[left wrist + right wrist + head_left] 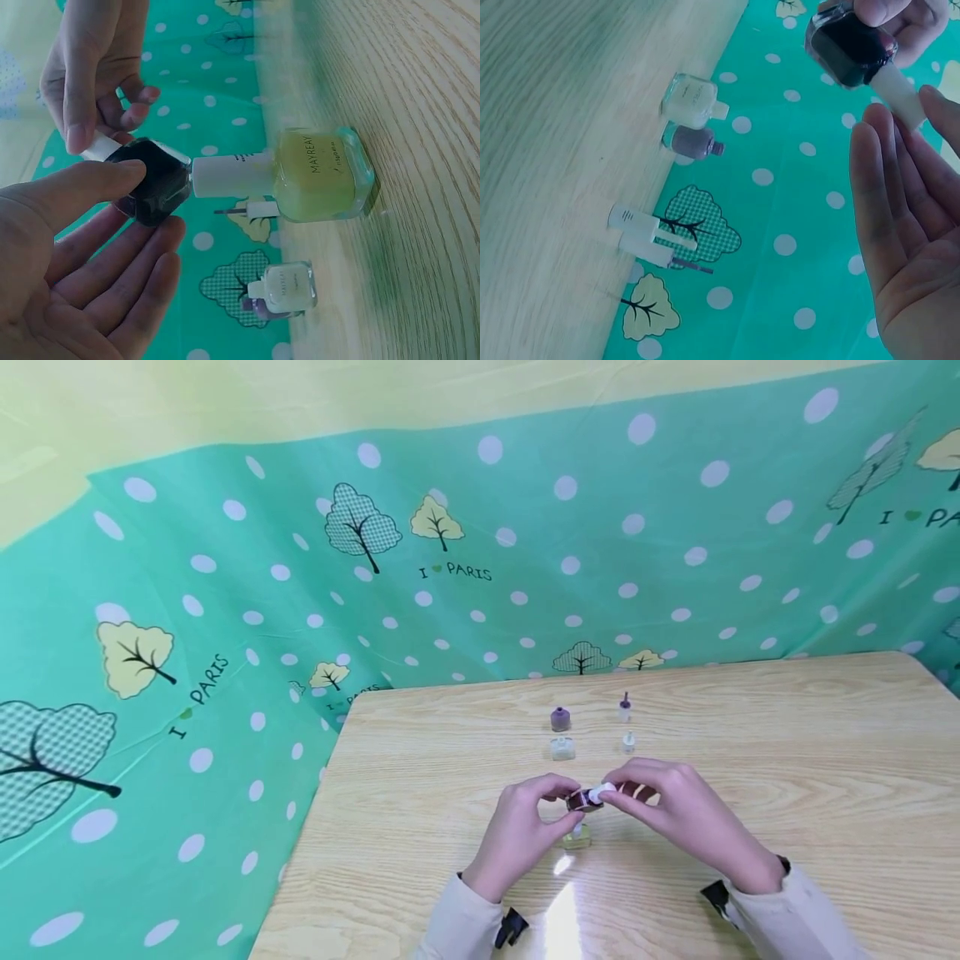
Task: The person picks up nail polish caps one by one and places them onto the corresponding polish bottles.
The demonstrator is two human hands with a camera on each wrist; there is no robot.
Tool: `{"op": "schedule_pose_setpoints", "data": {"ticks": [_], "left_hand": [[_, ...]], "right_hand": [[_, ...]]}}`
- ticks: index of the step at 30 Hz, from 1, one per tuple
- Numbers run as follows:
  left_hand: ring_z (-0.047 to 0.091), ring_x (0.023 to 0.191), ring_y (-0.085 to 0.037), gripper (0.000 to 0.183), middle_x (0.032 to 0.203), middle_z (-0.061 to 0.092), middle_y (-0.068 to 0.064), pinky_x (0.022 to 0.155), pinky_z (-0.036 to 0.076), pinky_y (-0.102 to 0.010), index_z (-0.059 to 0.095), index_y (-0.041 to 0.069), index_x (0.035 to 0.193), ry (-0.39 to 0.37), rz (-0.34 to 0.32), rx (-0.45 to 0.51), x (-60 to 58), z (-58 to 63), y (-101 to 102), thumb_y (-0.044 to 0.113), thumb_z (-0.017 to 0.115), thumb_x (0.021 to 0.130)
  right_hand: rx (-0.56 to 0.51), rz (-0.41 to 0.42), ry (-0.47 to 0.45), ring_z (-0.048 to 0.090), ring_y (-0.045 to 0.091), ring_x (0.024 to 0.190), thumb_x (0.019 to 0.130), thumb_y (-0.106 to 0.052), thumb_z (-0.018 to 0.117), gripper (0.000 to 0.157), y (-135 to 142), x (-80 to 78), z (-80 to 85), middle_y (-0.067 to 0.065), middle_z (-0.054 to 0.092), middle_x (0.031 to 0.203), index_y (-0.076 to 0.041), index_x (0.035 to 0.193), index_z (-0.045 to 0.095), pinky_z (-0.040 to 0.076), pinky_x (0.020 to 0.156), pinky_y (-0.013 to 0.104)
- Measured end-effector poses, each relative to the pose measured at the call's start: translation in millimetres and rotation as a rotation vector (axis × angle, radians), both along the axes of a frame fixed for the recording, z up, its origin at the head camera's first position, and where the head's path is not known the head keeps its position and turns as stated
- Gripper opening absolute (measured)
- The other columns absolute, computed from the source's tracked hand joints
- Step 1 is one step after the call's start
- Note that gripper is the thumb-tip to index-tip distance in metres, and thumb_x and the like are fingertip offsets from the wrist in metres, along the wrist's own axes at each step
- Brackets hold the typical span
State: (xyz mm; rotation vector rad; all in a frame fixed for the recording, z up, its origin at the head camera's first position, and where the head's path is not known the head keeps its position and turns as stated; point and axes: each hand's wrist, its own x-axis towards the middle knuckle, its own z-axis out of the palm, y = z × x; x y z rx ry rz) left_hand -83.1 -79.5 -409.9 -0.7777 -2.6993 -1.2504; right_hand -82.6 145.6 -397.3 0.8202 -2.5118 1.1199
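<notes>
My left hand (517, 831) holds a dark nail polish bottle (581, 802) by its sides, between thumb and fingers, tilted above the table. My right hand (678, 802) pinches its white cap (898, 96) between thumb and fingertips. The cap sits against the bottle's neck; I cannot tell whether it is screwed tight. Just below the hands, a yellow nail polish bottle (319, 176) stands upright with its white cap (232, 174) on. In the right wrist view the dark bottle (847, 49) shows its clear, thick glass base.
Farther back stand two uncapped bottles, one whitish (562, 749) and one purple (560, 720). Right of them two white caps stand brush-up, one with a pale brush (628, 743), the other with a purple brush (626, 706). A polka-dot curtain (450, 610) borders the wooden table (787, 760).
</notes>
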Motion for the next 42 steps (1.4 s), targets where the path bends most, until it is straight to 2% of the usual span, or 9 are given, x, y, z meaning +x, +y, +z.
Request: {"op": "schedule_pose_setpoints", "data": {"ticks": [6,13,26,38,42], "left_hand": [[0.068,0.093,-0.006,0.021,0.101,0.075,0.007,0.085,0.057,-0.026,0.074,0.015,0.107,-0.033,0.016,-0.009,-2.7,-1.3,-1,0.017,0.078,0.086],[0.068,0.093,-0.006,0.022,0.1,0.075,0.007,0.087,0.055,-0.023,0.074,0.016,0.106,-0.035,0.05,-0.013,-5.3,-5.5,-2,0.015,0.079,0.085],[0.07,0.095,-0.008,0.022,0.103,0.076,0.004,0.091,0.055,-0.03,0.073,0.015,0.107,-0.152,0.088,0.072,-17.8,-22.5,-9,0.015,0.078,0.085],[0.07,0.091,-0.006,0.022,0.099,0.076,0.004,0.086,0.057,-0.029,0.074,0.017,0.104,-0.262,0.127,0.085,-29.8,-38.7,-11,0.018,0.08,0.083],[0.069,0.091,-0.003,0.024,0.098,0.076,0.006,0.085,0.055,-0.026,0.074,0.017,0.104,-0.269,0.139,0.068,-34.5,-43.2,-11,0.02,0.082,0.082]], "right_hand": [[-0.007,-0.009,-0.023,0.06,-0.006,0.072,0.088,-0.018,0.076,0.006,-4,-1.0,-2.6,-0.019,0.068,0.084,-0.02,0.093,0.075,0.056,0.063,0.019],[-0.013,-0.01,-0.042,0.065,-0.004,0.079,0.087,-0.016,0.076,0.013,-7,-1.9,-4.6,-0.014,0.071,0.091,-0.017,0.1,0.074,0.059,0.071,0.024],[0.0,-0.034,-0.075,0.065,0.0,0.078,0.087,-0.01,0.075,0.016,-2,-4.9,-12.5,-0.006,0.072,0.095,-0.013,0.103,0.072,0.059,0.07,0.024],[0.095,-0.081,-0.203,0.065,0.002,0.083,0.09,-0.018,0.073,0.019,9,-4.7,-23.6,-0.001,0.072,0.104,-0.013,0.109,0.071,0.059,0.072,0.028],[0.115,-0.079,-0.236,0.065,0.004,0.084,0.09,-0.019,0.073,0.021,13,-7.1,-27.6,0.001,0.071,0.107,-0.012,0.11,0.07,0.059,0.072,0.029]]}}
